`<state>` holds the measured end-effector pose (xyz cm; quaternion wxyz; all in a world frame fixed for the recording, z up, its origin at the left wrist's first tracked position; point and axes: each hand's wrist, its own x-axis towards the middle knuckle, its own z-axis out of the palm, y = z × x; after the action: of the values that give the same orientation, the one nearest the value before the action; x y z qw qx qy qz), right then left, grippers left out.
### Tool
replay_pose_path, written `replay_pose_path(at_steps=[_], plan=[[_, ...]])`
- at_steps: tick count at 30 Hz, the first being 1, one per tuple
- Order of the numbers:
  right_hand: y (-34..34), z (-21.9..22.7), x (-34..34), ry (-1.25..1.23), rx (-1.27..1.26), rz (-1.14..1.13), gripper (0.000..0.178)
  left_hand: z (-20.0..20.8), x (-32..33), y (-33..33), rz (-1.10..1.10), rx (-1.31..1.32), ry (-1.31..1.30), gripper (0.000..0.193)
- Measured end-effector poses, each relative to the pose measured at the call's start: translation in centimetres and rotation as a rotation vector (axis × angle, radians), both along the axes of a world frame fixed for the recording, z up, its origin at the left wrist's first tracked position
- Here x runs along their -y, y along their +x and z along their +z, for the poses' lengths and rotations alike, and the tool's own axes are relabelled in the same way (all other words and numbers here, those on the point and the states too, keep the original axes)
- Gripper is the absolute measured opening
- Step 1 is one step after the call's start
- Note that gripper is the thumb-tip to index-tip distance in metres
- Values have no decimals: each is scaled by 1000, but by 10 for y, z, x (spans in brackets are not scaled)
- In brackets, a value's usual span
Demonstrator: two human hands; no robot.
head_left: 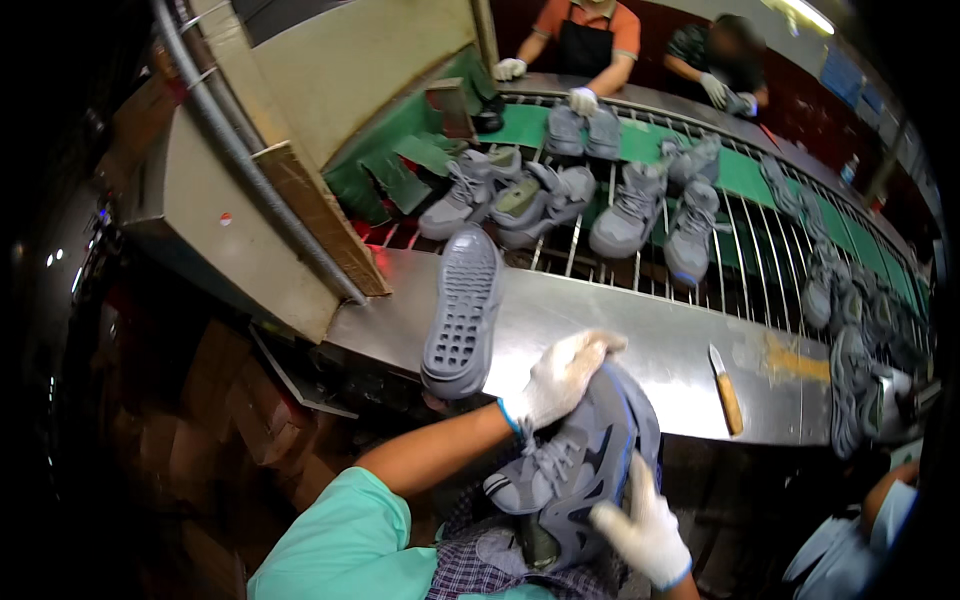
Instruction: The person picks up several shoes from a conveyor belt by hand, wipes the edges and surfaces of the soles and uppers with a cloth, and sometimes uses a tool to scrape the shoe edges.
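A grey lace-up sneaker [590, 450] with a blue line along its sole edge is held tilted over my lap. My left hand [568, 382], in a white glove, is closed round its upper end. My right hand [648, 528], also gloved, is at the lower right side of the sneaker, thumb and forefinger spread apart; its other fingers are partly hidden. Left of my left hand, a second grey shoe [465, 310] lies sole up across the metal ledge [540, 300]. A knife [727, 392] with a wooden handle rests on the ledge to the right.
Beyond the ledge, several grey sneakers [630, 210] stand on a conveyor of metal bars [745, 260] with green strips. Two gloved people work across it; one touches a pair of shoes [583, 132]. More shoes [850, 385] crowd the right end, near another person's arm. Cardboard boxes [265, 420] lie lower left.
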<state>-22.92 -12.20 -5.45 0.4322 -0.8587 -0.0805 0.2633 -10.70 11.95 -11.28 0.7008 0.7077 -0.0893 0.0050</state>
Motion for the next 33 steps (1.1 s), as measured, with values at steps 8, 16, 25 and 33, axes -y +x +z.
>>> replay_pose_path(at_steps=[8,16,25,33], plan=[[1,8,23,-194,709,140,78,-16,-3,-5,-46,25,39,47],[75,-57,-11,-68,902,-58,51,-27,5,3,16,36,-98,51],[150,-35,-31,26,473,50,47,-22,9,9,62,143,60,49],[121,4,-29,-9,284,98,65,4,-5,11,-127,-56,217,41]])
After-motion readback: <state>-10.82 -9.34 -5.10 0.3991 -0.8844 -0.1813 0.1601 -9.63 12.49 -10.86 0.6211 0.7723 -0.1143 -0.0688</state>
